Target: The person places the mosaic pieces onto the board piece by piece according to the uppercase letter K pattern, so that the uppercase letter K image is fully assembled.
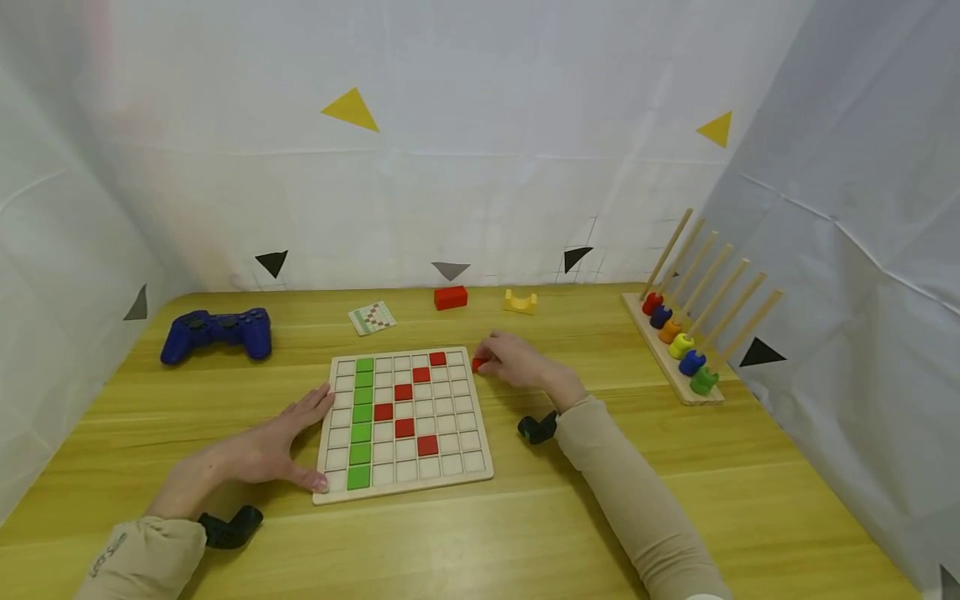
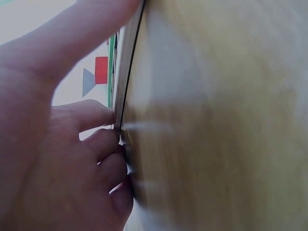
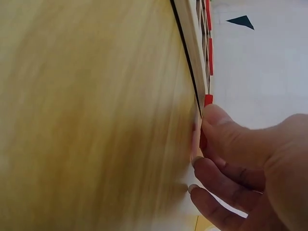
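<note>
A wooden grid board [image 1: 328, 433] lies on the table, with a column of green tiles [image 1: 362, 432] near its left side and several red tiles [image 1: 404, 392] set in slanting lines. The left hand [image 1: 273, 446] rests against the board's left edge, fingers spread, thumb at the near corner. In the left wrist view, that hand's fingertips [image 2: 111, 115] touch the board's side. Just beyond the board's right edge, the right hand [image 1: 517, 360] pinches a red tile [image 1: 477, 365] between thumb and fingers. The right wrist view shows red beside the thumb [image 3: 219, 118]; fingers partly hide it.
Behind the board lie a small pattern card [image 1: 372, 317], a red block [image 1: 451, 297] and a yellow notched piece [image 1: 521, 302]. A blue game controller [image 1: 217, 333] sits at the left. On the right stands a wooden peg rack [image 1: 678, 367] with coloured rings.
</note>
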Available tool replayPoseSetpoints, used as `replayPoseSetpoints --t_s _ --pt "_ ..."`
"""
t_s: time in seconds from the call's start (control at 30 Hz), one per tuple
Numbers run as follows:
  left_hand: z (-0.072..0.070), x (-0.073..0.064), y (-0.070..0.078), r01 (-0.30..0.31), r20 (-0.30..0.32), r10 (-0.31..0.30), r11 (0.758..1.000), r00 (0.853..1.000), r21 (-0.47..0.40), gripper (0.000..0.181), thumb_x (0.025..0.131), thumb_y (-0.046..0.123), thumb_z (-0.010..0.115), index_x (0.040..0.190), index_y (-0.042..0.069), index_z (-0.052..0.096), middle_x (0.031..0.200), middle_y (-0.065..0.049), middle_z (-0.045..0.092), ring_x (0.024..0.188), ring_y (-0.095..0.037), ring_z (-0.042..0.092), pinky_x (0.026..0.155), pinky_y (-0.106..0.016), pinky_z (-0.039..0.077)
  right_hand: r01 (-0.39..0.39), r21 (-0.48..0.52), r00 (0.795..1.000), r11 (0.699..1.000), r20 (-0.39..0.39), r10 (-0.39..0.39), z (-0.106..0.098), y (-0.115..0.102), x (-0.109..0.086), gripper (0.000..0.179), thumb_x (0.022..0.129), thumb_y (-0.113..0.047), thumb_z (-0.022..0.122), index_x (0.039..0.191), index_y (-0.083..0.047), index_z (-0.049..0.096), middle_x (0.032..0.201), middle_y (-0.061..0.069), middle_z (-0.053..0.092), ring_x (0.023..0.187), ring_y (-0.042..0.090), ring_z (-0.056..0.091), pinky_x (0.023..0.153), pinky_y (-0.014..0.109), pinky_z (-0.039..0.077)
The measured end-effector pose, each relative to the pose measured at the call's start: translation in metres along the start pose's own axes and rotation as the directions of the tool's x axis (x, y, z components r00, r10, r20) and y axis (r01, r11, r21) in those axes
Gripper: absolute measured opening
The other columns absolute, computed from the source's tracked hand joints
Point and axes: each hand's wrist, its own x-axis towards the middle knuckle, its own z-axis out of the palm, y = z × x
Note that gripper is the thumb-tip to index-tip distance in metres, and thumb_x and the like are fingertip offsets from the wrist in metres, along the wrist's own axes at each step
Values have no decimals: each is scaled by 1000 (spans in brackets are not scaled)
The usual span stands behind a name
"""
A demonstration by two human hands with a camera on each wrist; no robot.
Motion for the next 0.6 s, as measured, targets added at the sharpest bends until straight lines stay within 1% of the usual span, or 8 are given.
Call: replayPoseSetpoints --t_s 0.17,0.3,0.4,0.5,0.6 --pt "0 0 -1 1 -1 -1 1000 1000 2 124 73 53 84 161 6 12 167 -20 -3 147 -56 0 113 -73 11 26 10 1000 1000 -5 -26 -1 2 -1 19 99 -16 64 112 -2 66 105 10 59 95 22 56 86 37 50" --pt "1 1 -2 -8 -3 8 1000 1000 10 124 73 54 83 161 5 12 167 -20 -3 148 -55 0 113 -73 11 53 49 998 997 -15 -53 -6 -3 -5 20 99 -17 63 114 -2 64 106 9 60 97 22 58 88 36 51" --pt "2 2 -2 -13 -5 13 1000 1000 7 124 73 55 83 161 5 12 167 -20 -4 148 -55 0 114 -73 10 120 51 993 992 -13 -119 -13 -13 -9 23 100 -20 63 116 -3 66 106 7 61 96 20 59 86 33 52" --pt "2 1 -2 -12 -12 12 1000 1000 3 124 73 54 84 161 5 12 167 -20 -4 148 -55 0 114 -72 10 199 24 980 980 -9 -199 -20 -23 -15 25 99 -23 65 116 -5 68 104 5 61 94 17 60 85 31 53" --pt "1 0 -2 -24 -16 24 1000 1000 -4 123 73 52 85 160 3 12 167 -21 -3 148 -55 0 114 -72 9 250 8 968 968 6 -250 -23 -32 -22 22 98 -23 66 113 -7 68 102 3 61 93 16 59 84 32 53"
